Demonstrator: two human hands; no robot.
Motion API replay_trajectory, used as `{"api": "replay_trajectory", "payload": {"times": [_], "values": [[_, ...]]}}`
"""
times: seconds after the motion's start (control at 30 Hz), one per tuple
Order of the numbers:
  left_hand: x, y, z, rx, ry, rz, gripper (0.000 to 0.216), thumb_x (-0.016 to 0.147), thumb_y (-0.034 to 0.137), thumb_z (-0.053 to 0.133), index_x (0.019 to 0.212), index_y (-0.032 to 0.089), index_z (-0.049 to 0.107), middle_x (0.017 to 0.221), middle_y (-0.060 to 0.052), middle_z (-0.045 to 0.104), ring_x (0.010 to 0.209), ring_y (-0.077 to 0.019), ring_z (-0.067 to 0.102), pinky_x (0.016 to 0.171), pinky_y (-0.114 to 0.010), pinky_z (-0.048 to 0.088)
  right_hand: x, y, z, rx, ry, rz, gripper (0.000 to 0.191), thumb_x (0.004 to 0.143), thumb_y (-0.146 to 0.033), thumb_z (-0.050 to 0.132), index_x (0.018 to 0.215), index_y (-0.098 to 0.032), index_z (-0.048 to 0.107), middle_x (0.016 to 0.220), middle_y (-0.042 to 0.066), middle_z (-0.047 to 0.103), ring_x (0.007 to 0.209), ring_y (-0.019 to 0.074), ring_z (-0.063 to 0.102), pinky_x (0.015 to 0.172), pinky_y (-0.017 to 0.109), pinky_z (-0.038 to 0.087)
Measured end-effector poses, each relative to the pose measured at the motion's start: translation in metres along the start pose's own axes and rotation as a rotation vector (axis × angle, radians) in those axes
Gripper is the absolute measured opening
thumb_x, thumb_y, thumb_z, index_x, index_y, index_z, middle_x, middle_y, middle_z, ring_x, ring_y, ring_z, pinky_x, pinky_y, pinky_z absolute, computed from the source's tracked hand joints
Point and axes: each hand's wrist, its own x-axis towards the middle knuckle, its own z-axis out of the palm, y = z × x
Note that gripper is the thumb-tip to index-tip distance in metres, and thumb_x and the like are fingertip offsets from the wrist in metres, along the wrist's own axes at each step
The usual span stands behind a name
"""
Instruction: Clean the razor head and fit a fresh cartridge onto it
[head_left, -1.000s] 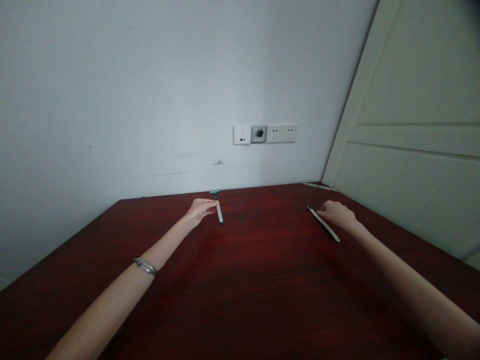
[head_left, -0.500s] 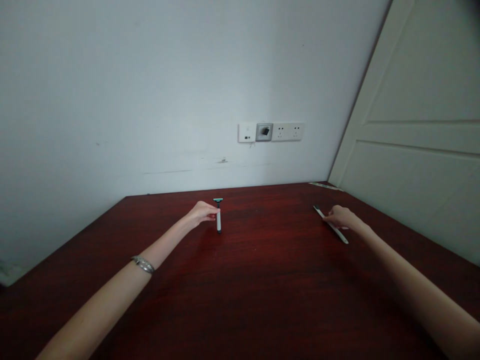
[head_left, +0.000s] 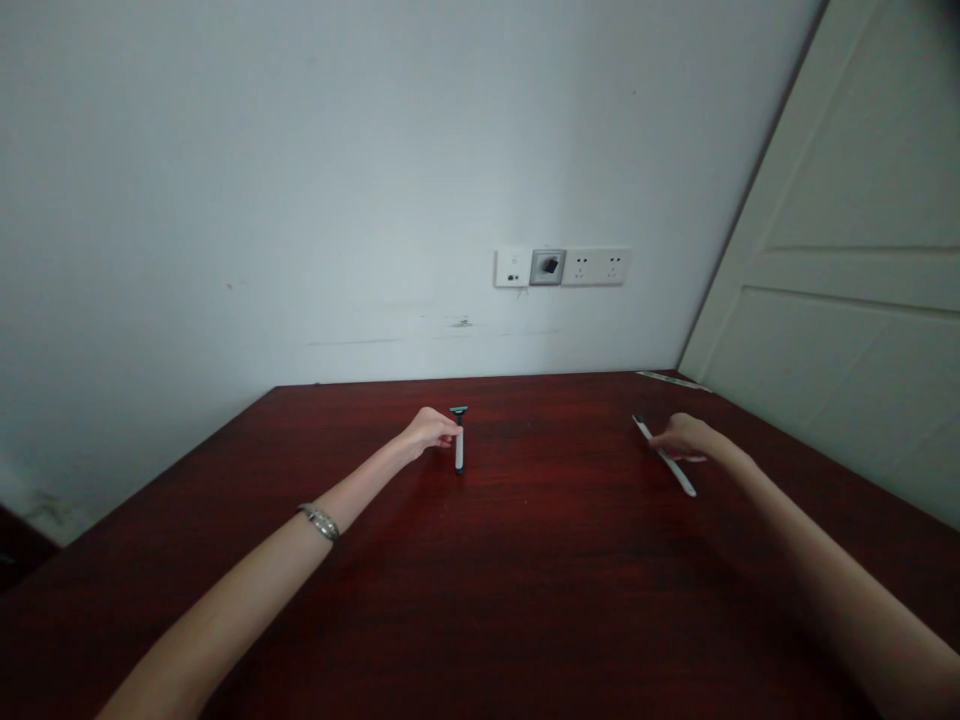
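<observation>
My left hand (head_left: pixel 429 430) pinches a razor (head_left: pixel 458 445) with a white handle and a green-black head, holding it nearly upright, its handle end on the dark red table (head_left: pixel 510 560). A silver bracelet (head_left: pixel 319 521) sits on my left wrist. Far to the right, my right hand (head_left: pixel 684 437) is closed on a long thin white stick-like tool (head_left: pixel 666 459) with a dark tip, lifted a little off the table and tilted.
A white wall stands behind the table, with a row of sockets (head_left: pixel 562 267) on it. A white door (head_left: pixel 847 300) runs along the right side. A pale strip (head_left: pixel 671 379) lies at the table's back right corner.
The razor has gone from lying tilted on the table to standing nearly upright in my left fingers. My right hand has closed on the white tool and raised it slightly. The camera drifted left.
</observation>
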Motion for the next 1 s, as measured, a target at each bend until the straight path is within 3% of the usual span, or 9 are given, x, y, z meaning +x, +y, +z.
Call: {"api": "replay_trajectory", "payload": {"times": [0.07, 0.3, 0.5, 0.77, 1.0], "values": [[-0.001, -0.001, 0.002, 0.016, 0.005, -0.008, 0.017, 0.053, 0.016, 0.079, 0.06, 0.006, 0.066, 0.049, -0.002, 0.056, 0.051, -0.0088, 0.052, 0.058, -0.026, 0.047, -0.009, -0.026, -0.002, 0.031, -0.123, -0.033, 0.029, 0.069, -0.023, 0.062, 0.042, -0.013, 0.058, 0.046, 0.009, 0.059, 0.041, 0.0141, 0.056, 0.042, 0.022, 0.038], [-0.006, -0.002, 0.01, 0.077, -0.012, -0.007, 0.016, 0.056, 0.017, 0.077, 0.056, 0.006, 0.066, 0.046, -0.001, 0.053, 0.046, -0.0066, 0.046, 0.049, -0.022, 0.041, -0.044, -0.123, 0.03, 0.137, -0.113, -0.292, 0.021, 0.071, -0.023, 0.057, 0.057, -0.011, 0.065, 0.055, 0.007, 0.065, 0.046, 0.0106, 0.058, 0.046, 0.017, 0.041], [-0.006, -0.004, 0.015, 0.154, -0.014, 0.011, 0.013, 0.062, 0.014, 0.072, 0.053, 0.007, 0.065, 0.042, 0.0, 0.05, 0.043, -0.007, 0.044, 0.046, -0.022, 0.039, -0.077, -0.179, 0.065, 0.147, -0.191, -0.426, 0.011, 0.067, -0.02, 0.06, 0.061, -0.012, 0.066, 0.058, 0.007, 0.067, 0.049, 0.0125, 0.062, 0.047, 0.017, 0.043], [-0.006, -0.003, 0.021, 0.285, -0.012, 0.044, 0.017, 0.066, 0.013, 0.068, 0.05, 0.008, 0.063, 0.041, 0.001, 0.049, 0.037, -0.0062, 0.04, 0.041, -0.021, 0.037, -0.092, -0.207, 0.083, 0.1, -0.155, -0.489, 0.01, 0.068, -0.02, 0.063, 0.071, -0.012, 0.066, 0.068, 0.011, 0.07, 0.068, 0.0203, 0.068, 0.06, 0.023, 0.048], [-0.006, -0.004, 0.025, 0.359, -0.022, 0.05, 0.017, 0.065, 0.016, 0.07, 0.051, 0.008, 0.063, 0.048, -0.002, 0.056, 0.042, -0.0085, 0.048, 0.045, -0.023, 0.044, -0.092, -0.207, 0.084, 0.091, -0.171, -0.506, 0.01, 0.068, -0.021, 0.062, 0.069, -0.012, 0.066, 0.062, 0.009, 0.069, 0.064, 0.0188, 0.068, 0.059, 0.021, 0.047]]}}
